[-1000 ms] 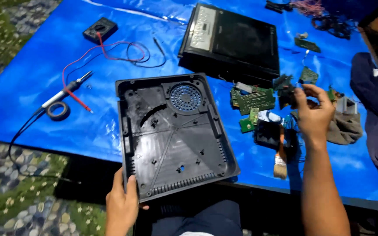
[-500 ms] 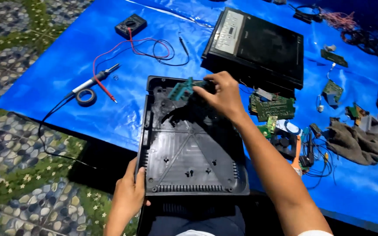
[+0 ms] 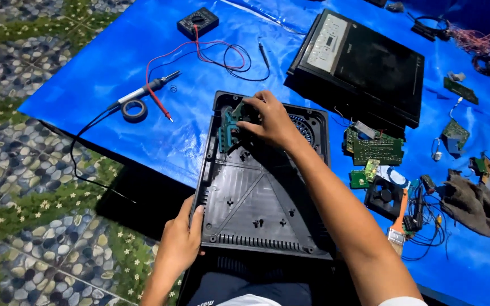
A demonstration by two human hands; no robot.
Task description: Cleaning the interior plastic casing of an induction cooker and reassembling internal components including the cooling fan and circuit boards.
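A glossy blue plastic tarp [image 3: 114, 68] is lying crinkled over a pebble-patterned floor [image 3: 24, 187] with green patches and small white flowers. At the tarp's near edge a black moulded plastic base shell [image 3: 259, 204] is sitting, rectangular, ribbed inside, with a round fan grille at its far right corner. The right hand [image 3: 267, 119] is reaching into the shell's far end, fingers curled and pinching a small green circuit board [image 3: 229, 122] against the inner wall. The left hand [image 3: 181, 241] is gripping the shell's near left corner, thumb over the rim. Beyond the shell, a flat black glass-topped cooktop panel [image 3: 364, 68] is resting. Green circuit boards [image 3: 372, 150] and a square black fan [image 3: 385, 196] are lying to the right, near a crumpled grey cloth [image 3: 477, 207]. To the left, a ring of black tape [image 3: 134, 110], a soldering iron [image 3: 146, 90] and a black multimeter [image 3: 198, 22] with red and black leads are spreading out.
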